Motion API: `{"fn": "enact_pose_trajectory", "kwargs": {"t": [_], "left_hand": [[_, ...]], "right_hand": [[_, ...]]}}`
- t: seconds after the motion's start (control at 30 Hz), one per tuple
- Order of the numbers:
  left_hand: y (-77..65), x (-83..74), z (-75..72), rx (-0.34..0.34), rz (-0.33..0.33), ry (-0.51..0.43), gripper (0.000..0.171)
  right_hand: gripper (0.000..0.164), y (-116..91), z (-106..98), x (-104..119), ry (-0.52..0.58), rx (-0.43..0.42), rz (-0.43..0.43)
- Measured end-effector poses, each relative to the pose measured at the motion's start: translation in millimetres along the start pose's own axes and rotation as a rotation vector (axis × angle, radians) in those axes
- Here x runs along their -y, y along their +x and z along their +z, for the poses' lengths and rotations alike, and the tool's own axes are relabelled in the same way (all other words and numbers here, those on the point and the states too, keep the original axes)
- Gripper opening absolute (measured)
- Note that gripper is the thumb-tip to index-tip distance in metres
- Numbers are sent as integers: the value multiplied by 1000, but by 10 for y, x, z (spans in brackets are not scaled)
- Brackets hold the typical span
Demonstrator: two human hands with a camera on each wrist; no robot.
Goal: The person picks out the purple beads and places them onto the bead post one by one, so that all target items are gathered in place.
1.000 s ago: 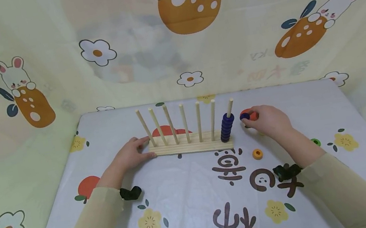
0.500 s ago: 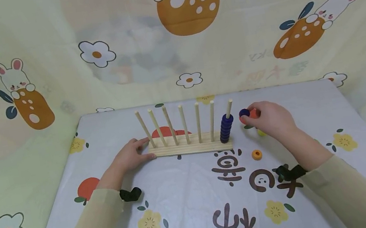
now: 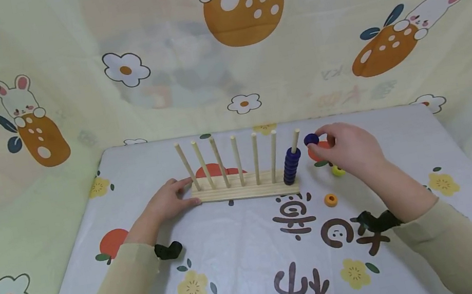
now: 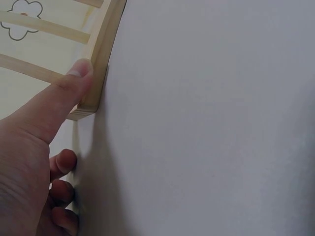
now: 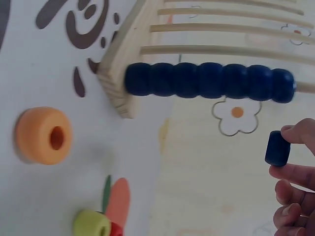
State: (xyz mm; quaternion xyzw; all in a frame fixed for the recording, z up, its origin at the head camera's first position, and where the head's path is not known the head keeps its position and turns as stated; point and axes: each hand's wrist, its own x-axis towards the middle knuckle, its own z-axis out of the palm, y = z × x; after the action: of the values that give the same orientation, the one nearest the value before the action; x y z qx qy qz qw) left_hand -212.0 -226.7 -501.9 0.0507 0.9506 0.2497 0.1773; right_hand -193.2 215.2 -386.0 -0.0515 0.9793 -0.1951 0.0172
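Note:
My left hand (image 3: pixel 171 199) holds the left end of a wooden peg rack (image 3: pixel 248 191), thumb on the front edge of its base and index finger behind. In the left wrist view the thumb (image 4: pixel 78 73) presses the base while the other fingers curl beside it. Several upright pegs rise from the rack. Dark blue beads (image 3: pixel 292 166) are stacked on the rightmost peg, whose tip stays bare. Just right of that peg, my right hand (image 3: pixel 350 146) pinches one more blue bead (image 5: pixel 278 148) between thumb and index finger, raised off the cloth.
An orange bead (image 3: pixel 331 200) lies on the printed tablecloth (image 3: pixel 235 251), in front of the rack's right end. Under the right hand sit a yellow-green bead (image 3: pixel 337 170) and a red one (image 5: pixel 116 229) against it. A patterned cloth wall (image 3: pixel 178 83) stands behind.
My right hand has lifted the blue bead, now higher and close to the rightmost peg, uncovering the yellow-green bead. The left hand and the rack stay put.

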Motion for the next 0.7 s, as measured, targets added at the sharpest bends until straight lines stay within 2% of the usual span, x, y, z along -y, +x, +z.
{"fn": "enact_pose_trajectory", "kwargs": {"t": [0.7], "left_hand": [[-31, -33, -31, 10, 2, -5, 81]], "right_hand": [[56, -211, -461, 344, -18, -131, -57]]}}
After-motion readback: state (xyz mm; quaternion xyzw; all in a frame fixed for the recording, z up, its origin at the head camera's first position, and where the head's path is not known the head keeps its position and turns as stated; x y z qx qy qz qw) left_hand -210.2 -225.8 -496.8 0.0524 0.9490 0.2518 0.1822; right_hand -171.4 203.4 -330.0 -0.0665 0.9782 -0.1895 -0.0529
